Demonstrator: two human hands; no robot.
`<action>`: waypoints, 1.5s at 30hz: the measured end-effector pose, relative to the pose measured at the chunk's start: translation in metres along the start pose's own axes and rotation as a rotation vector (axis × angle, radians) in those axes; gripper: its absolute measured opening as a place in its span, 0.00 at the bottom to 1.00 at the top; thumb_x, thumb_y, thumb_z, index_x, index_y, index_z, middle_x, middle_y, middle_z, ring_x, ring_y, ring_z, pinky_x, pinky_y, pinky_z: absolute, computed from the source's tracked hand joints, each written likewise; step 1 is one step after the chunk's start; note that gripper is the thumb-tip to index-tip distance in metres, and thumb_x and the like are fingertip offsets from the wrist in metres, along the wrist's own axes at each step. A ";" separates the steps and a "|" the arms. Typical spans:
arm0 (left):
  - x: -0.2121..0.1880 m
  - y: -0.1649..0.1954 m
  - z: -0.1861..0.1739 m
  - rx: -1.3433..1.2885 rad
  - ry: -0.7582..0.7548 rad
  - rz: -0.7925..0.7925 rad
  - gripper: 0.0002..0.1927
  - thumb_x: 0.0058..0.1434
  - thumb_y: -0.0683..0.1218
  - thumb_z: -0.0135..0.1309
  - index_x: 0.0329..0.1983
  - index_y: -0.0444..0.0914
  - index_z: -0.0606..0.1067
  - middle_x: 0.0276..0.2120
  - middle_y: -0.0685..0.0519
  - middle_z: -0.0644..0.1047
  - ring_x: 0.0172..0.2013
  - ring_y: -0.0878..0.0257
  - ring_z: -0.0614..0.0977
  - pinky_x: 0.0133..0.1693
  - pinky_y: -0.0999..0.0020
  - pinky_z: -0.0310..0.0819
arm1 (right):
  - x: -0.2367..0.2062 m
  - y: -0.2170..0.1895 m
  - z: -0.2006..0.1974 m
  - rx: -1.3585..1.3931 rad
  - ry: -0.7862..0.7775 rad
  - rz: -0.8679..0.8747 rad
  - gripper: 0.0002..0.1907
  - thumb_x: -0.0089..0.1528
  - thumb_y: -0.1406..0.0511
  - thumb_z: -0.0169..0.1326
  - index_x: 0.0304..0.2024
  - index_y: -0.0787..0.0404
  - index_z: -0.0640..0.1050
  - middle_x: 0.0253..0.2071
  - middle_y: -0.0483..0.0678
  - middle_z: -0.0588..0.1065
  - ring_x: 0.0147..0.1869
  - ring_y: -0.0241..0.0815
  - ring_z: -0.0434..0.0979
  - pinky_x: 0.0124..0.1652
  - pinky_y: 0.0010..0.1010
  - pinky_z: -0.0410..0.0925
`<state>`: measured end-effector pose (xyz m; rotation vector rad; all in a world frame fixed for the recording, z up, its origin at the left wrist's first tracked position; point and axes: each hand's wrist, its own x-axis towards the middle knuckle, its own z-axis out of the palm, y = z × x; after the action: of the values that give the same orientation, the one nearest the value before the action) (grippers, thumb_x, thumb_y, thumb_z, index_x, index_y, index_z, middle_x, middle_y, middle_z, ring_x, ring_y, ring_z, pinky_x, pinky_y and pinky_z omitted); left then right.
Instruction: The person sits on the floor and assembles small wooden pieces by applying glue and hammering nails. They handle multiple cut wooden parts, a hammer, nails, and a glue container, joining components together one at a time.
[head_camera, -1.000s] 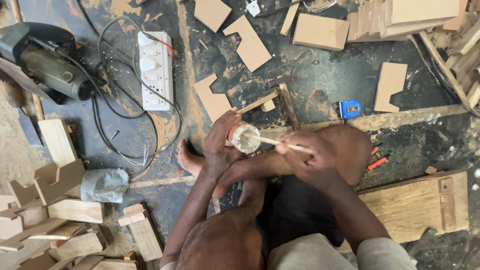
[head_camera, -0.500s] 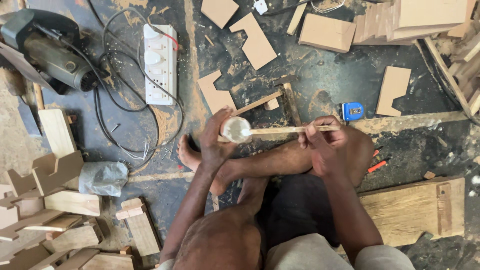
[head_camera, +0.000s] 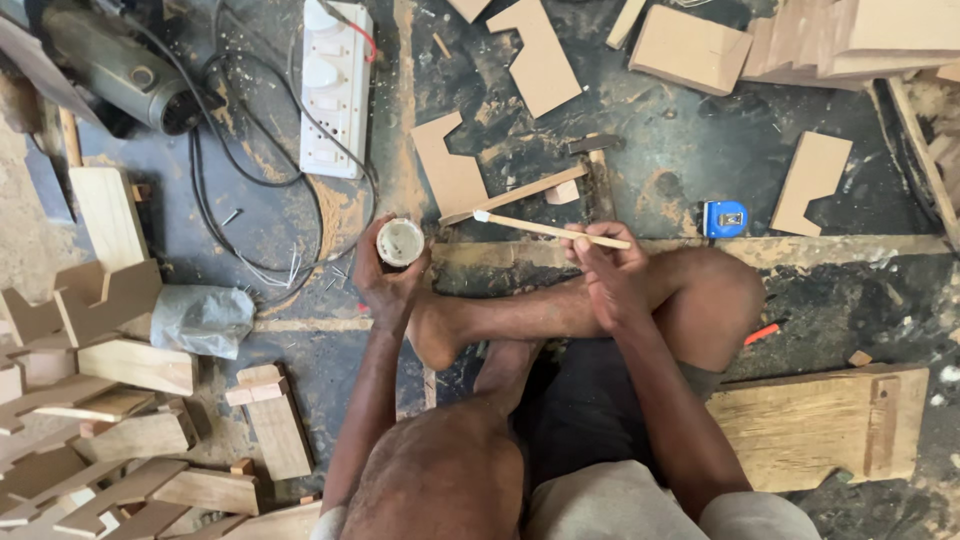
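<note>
I sit cross-legged on a dusty workshop floor. My left hand (head_camera: 385, 280) grips a small round white cup (head_camera: 400, 242) of pale paste, held just above the floor at left of centre. My right hand (head_camera: 605, 265) holds a thin wooden stick (head_camera: 550, 230) by its right end; the stick lies almost level, and its whitish tip points left toward the cup, a short gap away. A notched wooden cut-out (head_camera: 450, 170) and a wooden strip (head_camera: 520, 192) lie on the floor just beyond the stick.
A white power strip (head_camera: 335, 85) with black cables and a power tool (head_camera: 115, 65) lie at the upper left. Wooden offcuts pile up at the left (head_camera: 120, 360) and top right (head_camera: 690, 45). A blue tape measure (head_camera: 725, 218) and a plank (head_camera: 830, 425) sit to the right.
The stick's tip has come out of the cup. My left hand has carried the cup left and down, away from the stick, which my right hand now holds apart from it.
</note>
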<state>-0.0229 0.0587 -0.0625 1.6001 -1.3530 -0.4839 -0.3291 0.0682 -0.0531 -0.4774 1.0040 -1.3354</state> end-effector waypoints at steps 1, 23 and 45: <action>-0.002 -0.002 0.000 0.004 0.014 -0.002 0.32 0.51 0.42 0.74 0.58 0.34 0.74 0.51 0.45 0.80 0.51 0.55 0.84 0.54 0.63 0.79 | 0.003 0.005 0.001 0.011 -0.008 0.022 0.09 0.67 0.74 0.57 0.48 0.64 0.74 0.52 0.57 0.78 0.50 0.44 0.81 0.52 0.33 0.75; -0.005 -0.014 0.003 0.006 -0.014 -0.015 0.32 0.53 0.43 0.73 0.60 0.33 0.73 0.53 0.44 0.79 0.53 0.53 0.84 0.56 0.62 0.80 | 0.021 0.040 -0.005 -0.095 -0.001 0.095 0.11 0.65 0.72 0.60 0.48 0.63 0.73 0.52 0.57 0.79 0.49 0.41 0.80 0.51 0.31 0.74; -0.002 -0.010 0.003 0.039 -0.036 -0.039 0.33 0.52 0.44 0.74 0.59 0.34 0.73 0.52 0.44 0.80 0.52 0.53 0.84 0.55 0.60 0.79 | 0.021 0.026 -0.005 -0.060 0.111 0.094 0.10 0.65 0.73 0.58 0.48 0.64 0.73 0.49 0.56 0.80 0.50 0.45 0.83 0.50 0.32 0.77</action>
<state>-0.0205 0.0584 -0.0727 1.6592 -1.3683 -0.5145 -0.3197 0.0554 -0.0833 -0.3993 1.1469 -1.2615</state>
